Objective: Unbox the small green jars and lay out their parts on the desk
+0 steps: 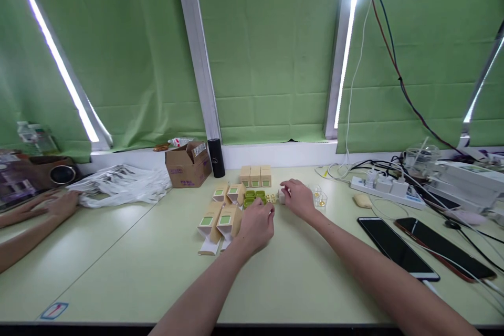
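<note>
My left hand [256, 224] is closed, fingers curled in, beside a cluster of small green trays [249, 197]. Whatever it may hold is hidden. To its right, my right hand [299, 197] bends its fingers and thumb around a small white block-like object [281, 196] on the table. Small yellow pieces [271, 198] lie between the two hands. Left of my left hand stand beige boxes with green windows; the nearer box [230, 219] has its white flap folded out. Three closed beige boxes [255, 176] stand in a row behind. A clear container [319, 198] with gold-coloured bits sits by my right wrist.
A cardboard carton [189, 164] and a black cylinder [216, 158] stand at the back. White bags [122, 186] lie left, near another person's hands [63, 206]. At right are two phones [397, 247] [444, 247], a power strip [388, 192] and tangled cables.
</note>
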